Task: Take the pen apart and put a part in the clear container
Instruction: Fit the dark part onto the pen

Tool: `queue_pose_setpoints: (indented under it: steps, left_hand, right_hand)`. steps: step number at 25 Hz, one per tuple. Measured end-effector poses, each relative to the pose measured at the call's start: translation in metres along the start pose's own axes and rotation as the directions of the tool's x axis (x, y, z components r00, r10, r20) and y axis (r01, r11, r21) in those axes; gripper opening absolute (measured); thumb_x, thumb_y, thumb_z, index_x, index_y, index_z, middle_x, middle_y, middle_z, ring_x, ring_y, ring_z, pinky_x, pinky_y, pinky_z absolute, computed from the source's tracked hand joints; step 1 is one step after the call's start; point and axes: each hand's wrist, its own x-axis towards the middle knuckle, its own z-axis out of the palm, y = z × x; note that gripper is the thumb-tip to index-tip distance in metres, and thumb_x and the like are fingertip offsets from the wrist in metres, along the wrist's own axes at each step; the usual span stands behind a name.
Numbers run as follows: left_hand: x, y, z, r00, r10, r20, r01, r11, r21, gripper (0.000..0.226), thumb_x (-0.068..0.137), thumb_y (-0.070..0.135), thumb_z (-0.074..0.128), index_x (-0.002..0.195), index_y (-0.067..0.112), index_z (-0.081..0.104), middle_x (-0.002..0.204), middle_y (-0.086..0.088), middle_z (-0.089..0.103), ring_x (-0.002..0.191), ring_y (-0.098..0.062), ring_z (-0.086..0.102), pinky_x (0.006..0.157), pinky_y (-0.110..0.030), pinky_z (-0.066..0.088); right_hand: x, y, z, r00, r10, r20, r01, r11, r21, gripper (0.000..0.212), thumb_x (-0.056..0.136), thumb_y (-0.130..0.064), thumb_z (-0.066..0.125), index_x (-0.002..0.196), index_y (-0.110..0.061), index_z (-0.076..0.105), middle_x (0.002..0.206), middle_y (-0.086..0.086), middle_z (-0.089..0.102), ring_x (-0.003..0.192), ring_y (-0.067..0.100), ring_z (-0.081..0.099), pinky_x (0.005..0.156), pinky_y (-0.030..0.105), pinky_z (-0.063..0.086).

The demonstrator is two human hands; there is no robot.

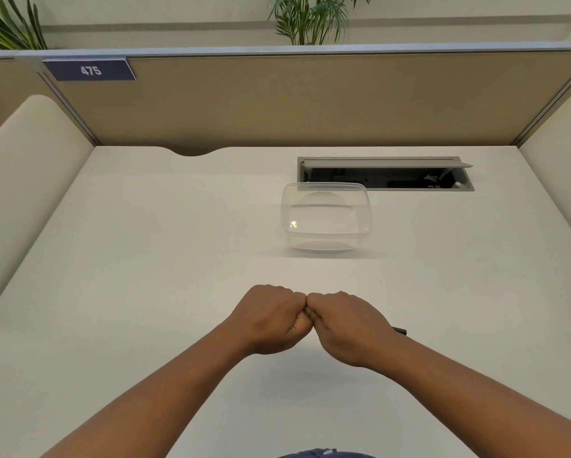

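Note:
My left hand and my right hand are both closed into fists, knuckles touching, just above the white desk near its front middle. They grip a dark pen between them. Only its dark end shows, poking out past the right side of my right hand; the remainder is hidden inside the fists. The clear container stands open and empty on the desk, well behind the hands and slightly to the right.
An open cable hatch is sunk into the desk just behind the container. Tan partition walls close off the back and both sides of the desk. A blue tag reading 475 hangs at the upper left.

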Motion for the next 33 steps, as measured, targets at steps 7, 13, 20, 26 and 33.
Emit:
queue_pose_setpoints:
  steps: [7, 13, 20, 26, 33]
  left_hand:
    - [0.001, 0.008, 0.006, 1.0, -0.015, 0.006, 0.015, 1.0, 0.025, 0.034, 0.078, 0.043, 0.017, 0.063, 0.02, 0.037, 0.05, 0.002, 0.038, 0.049, -0.024, 0.041, 0.048, -0.031, 0.02]
    - [-0.004, 0.012, 0.013, 1.0, -0.024, -0.013, 0.024, 1.0, 0.004, 0.037, 0.083, 0.039, 0.024, 0.068, 0.015, 0.048, 0.054, 0.001, 0.046, 0.051, -0.024, 0.043, 0.05, -0.031, 0.023]
    - [-0.009, -0.001, 0.008, 0.993, -0.095, -0.077, 0.057, 0.917, -0.396, 0.024, 0.097, 0.038, 0.034, 0.077, 0.025, 0.04, 0.066, 0.007, 0.046, 0.063, -0.014, 0.043, 0.055, -0.029, 0.032]
    - [-0.004, 0.015, 0.014, 0.925, -0.374, -0.061, 0.152, 0.514, -0.844, 0.014, 0.097, 0.041, 0.059, 0.093, 0.03, 0.067, 0.095, 0.008, 0.069, 0.087, -0.015, 0.066, 0.077, -0.036, 0.055]
    - [0.0, 0.02, 0.01, 0.919, -0.391, 0.055, 0.194, 0.327, -0.925, 0.012, 0.096, 0.034, 0.064, 0.095, 0.026, 0.072, 0.097, -0.002, 0.075, 0.09, -0.02, 0.071, 0.078, -0.03, 0.053]
  right_hand:
    - [-0.002, 0.005, 0.004, 0.998, 0.052, 0.026, -0.052, 0.999, -0.012, 0.016, 0.091, -0.02, 0.037, 0.08, -0.031, 0.04, 0.071, 0.0, 0.061, 0.065, 0.029, 0.055, 0.059, 0.043, 0.049]
    - [-0.006, 0.008, 0.008, 0.999, 0.027, 0.035, -0.024, 0.997, -0.075, 0.015, 0.09, -0.018, 0.038, 0.081, -0.031, 0.039, 0.071, 0.0, 0.061, 0.062, 0.028, 0.051, 0.055, 0.039, 0.044]
    - [0.001, 0.011, 0.008, 0.998, 0.065, -0.026, -0.049, 0.914, 0.404, 0.033, 0.105, -0.04, 0.036, 0.078, -0.022, 0.043, 0.063, -0.004, 0.054, 0.056, 0.012, 0.043, 0.076, 0.041, 0.046]
    - [0.002, 0.013, 0.008, 0.994, 0.104, -0.04, -0.063, 0.821, 0.568, 0.013, 0.105, -0.037, 0.04, 0.115, -0.034, 0.048, 0.098, -0.008, 0.072, 0.092, 0.004, 0.068, 0.078, 0.032, 0.054]
    - [-0.002, 0.011, 0.009, 0.996, 0.085, -0.039, -0.045, 0.801, 0.597, 0.023, 0.102, -0.038, 0.044, 0.125, -0.042, 0.041, 0.096, -0.004, 0.075, 0.089, 0.026, 0.069, 0.082, 0.05, 0.057]
